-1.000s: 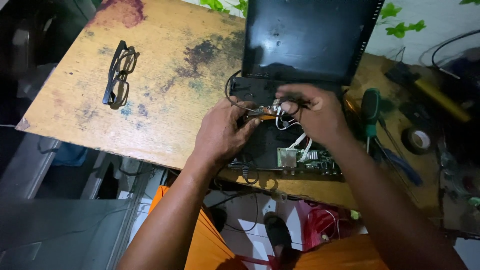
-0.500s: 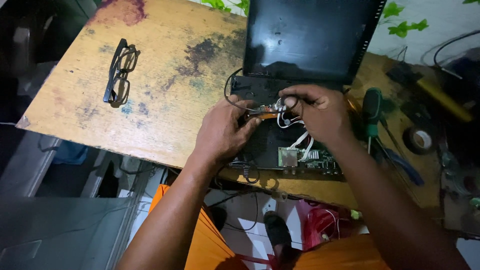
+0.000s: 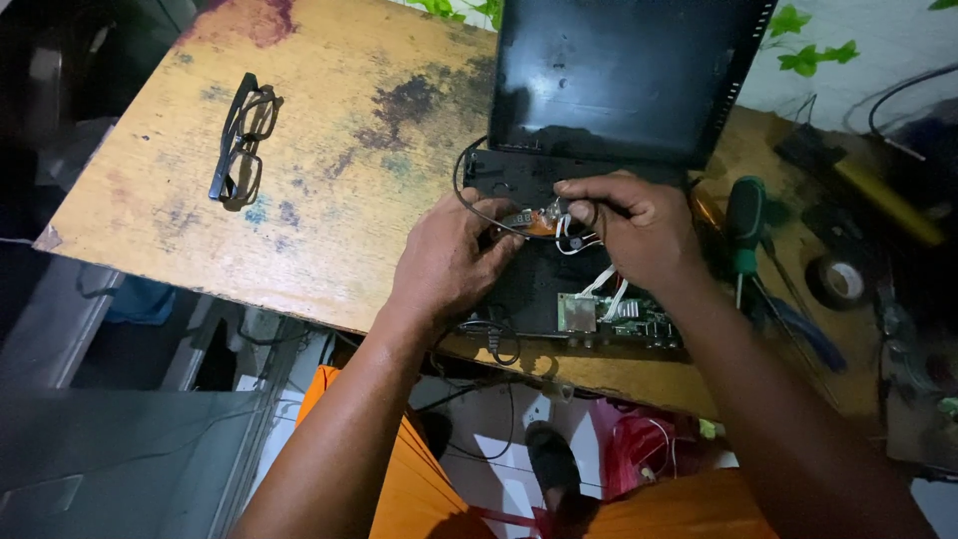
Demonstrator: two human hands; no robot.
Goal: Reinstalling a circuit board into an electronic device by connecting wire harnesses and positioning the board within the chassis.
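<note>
A small orange part (image 3: 540, 226) with white wires (image 3: 571, 243) sits on the open black case (image 3: 529, 289), just below the dark screen (image 3: 624, 75) that stands tilted at the case's far edge. The left hand (image 3: 447, 262) rests on the case left of the part, its grip closed on a thin black cable (image 3: 469, 200) beside it. The right hand (image 3: 629, 228) lies right of the part, fingertips (image 3: 577, 210) pinched at its wires; what the grip encloses cannot be told. A green circuit board (image 3: 624, 317) lies at the case's near edge. Right of the case: a green-handled screwdriver (image 3: 743, 215) and a tape roll (image 3: 840, 281). Well left of the case, black glasses (image 3: 242, 140) lie on the worn wooden table (image 3: 329, 150)
</note>
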